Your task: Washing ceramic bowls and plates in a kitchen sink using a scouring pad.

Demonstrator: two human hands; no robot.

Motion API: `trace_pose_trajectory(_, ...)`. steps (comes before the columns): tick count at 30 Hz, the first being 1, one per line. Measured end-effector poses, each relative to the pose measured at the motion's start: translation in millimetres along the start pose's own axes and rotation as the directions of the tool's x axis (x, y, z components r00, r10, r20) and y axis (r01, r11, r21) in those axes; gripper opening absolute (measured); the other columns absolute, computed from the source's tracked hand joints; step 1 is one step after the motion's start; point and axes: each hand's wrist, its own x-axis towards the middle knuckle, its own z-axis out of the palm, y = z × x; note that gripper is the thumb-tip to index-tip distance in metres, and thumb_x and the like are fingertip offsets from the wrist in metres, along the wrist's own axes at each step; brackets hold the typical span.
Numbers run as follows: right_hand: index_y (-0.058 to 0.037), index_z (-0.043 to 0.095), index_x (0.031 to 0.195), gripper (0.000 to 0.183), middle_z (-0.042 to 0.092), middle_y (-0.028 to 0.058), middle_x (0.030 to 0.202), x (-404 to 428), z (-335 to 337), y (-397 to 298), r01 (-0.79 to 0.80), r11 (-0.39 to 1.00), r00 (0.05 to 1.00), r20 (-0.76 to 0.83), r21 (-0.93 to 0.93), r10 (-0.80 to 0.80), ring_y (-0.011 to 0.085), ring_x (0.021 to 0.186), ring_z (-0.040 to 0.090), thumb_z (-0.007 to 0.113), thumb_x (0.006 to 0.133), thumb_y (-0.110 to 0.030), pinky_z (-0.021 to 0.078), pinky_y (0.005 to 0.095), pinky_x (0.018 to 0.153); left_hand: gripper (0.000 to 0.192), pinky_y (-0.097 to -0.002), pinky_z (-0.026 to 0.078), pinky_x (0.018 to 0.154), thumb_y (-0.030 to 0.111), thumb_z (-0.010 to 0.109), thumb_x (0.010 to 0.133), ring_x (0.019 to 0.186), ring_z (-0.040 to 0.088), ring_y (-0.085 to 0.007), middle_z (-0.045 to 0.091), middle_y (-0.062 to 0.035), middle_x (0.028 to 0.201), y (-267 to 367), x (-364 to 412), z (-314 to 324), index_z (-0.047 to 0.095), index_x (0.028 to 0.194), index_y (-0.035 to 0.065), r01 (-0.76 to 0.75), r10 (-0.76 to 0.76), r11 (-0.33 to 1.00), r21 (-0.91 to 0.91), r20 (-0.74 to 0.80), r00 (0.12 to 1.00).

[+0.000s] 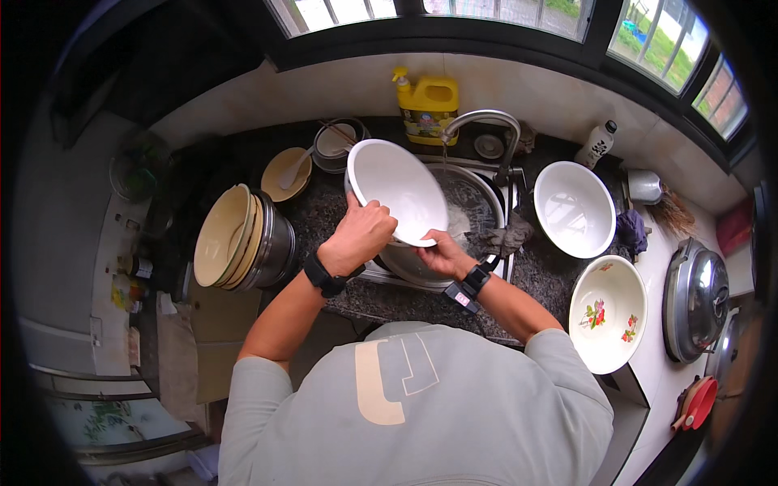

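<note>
Between my two hands a large white bowl [398, 188] is held tilted over the left part of the sink. My left hand [364, 229] grips its near left rim, and my right hand [445, 254] pinches the lower right rim with the thumb on the inside. Beneath and to the right, a round metal basin [486, 182] sits in the sink with water in it. Water runs from the curved metal faucet [486, 114] into that basin. A dark wet cloth [509, 236] hangs over the sink's right edge, close to my right hand.
Left of the sink stand stacked cream bowls and metal pots [225, 237], and a cream bowl with a spoon [285, 176]. A yellow detergent jug [428, 109] is behind. At right are a white basin [574, 209], a flowered basin [608, 316] and a lidded electric pan [696, 301].
</note>
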Motion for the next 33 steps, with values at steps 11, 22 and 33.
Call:
trace_pose_trajectory(11,0.0042,0.033,0.115,0.049,0.051,0.0156,0.098,-39.6,14.4,-28.2,0.341,0.730,0.795,-0.232,-0.593,-0.560,0.0276,0.079,0.058,0.045,0.067,-0.002,0.0565,0.0347,0.053,0.035,-0.0618,0.021,0.092,0.019,0.068,0.067,0.106,0.047,-0.0248,0.058,-0.0093,0.092,5.1,16.7,74.2,0.053,0.096,0.0056,-0.032,0.058,0.991,-0.133,0.194,0.979)
trace_pose_trajectory(22,-0.0059,0.022,0.122,0.062,0.046,0.0164,0.104,-24.5,-10.6,-36.3,0.457,0.440,0.551,-0.142,-0.773,-0.822,0.0313,0.084,0.056,0.043,0.064,0.001,0.0554,0.0373,0.045,0.074,-0.0507,0.023,0.098,0.014,0.063,0.071,0.117,0.038,-0.0268,0.039,-0.0100,0.127,2.9,54.6,125.5,0.023,0.132,0.0193,-0.220,0.284,0.906,-0.363,0.135,0.949)
trace_pose_trajectory(33,0.0014,0.026,0.119,0.056,0.047,0.0176,0.100,-37.9,8.0,-47.8,0.411,0.476,0.561,-0.196,-0.777,-0.804,0.0306,0.077,0.058,0.042,0.065,0.001,0.0560,0.0372,0.047,0.046,-0.0653,0.010,0.094,0.021,0.054,0.073,0.113,0.040,-0.0256,0.047,-0.0059,0.116,-14.0,69.3,129.7,0.044,0.118,0.0138,-0.133,0.163,0.979,-0.154,0.208,0.964)
